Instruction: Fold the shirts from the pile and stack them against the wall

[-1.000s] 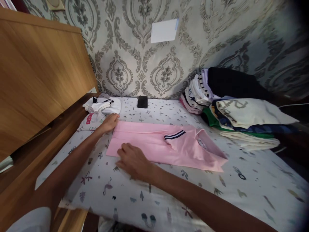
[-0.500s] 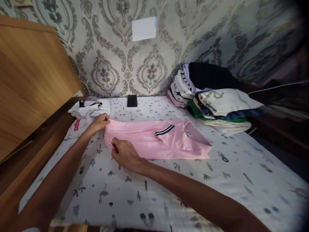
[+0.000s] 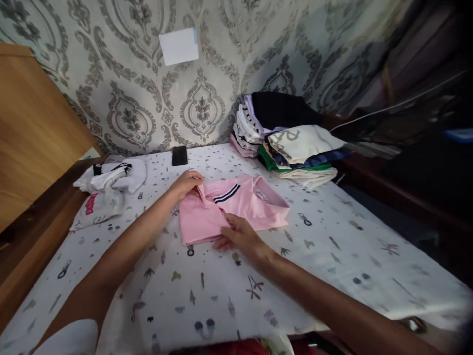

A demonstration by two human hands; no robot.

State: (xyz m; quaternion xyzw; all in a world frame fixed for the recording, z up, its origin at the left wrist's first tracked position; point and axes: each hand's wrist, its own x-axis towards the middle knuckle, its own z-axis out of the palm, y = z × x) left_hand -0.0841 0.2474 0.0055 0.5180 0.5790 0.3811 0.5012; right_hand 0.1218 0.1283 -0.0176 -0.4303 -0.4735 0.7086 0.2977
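Observation:
A pink shirt [image 3: 201,224] with a navy-and-white striped band lies on the patterned white sheet [image 3: 177,296]. Its lower end is folded over toward the collar, which points right. My left hand [image 3: 189,185] pinches the folded edge at the far side. On the near side, my right hand [image 3: 240,236] grips the same edge between thumb and fingers, its lower fingers close to the sheet.
Folded clothes [image 3: 284,111] are stacked against the wall at the back right, with more [image 3: 306,145] in front. White garments [image 3: 111,177] lie at the left beside a wooden panel [image 3: 33,128]. A black flat object [image 3: 180,156] rests near the wall.
Both hands have carried the shirt's lower end rightward and folded it over the body, so the shirt now looks much shorter. The view has shifted to the right.

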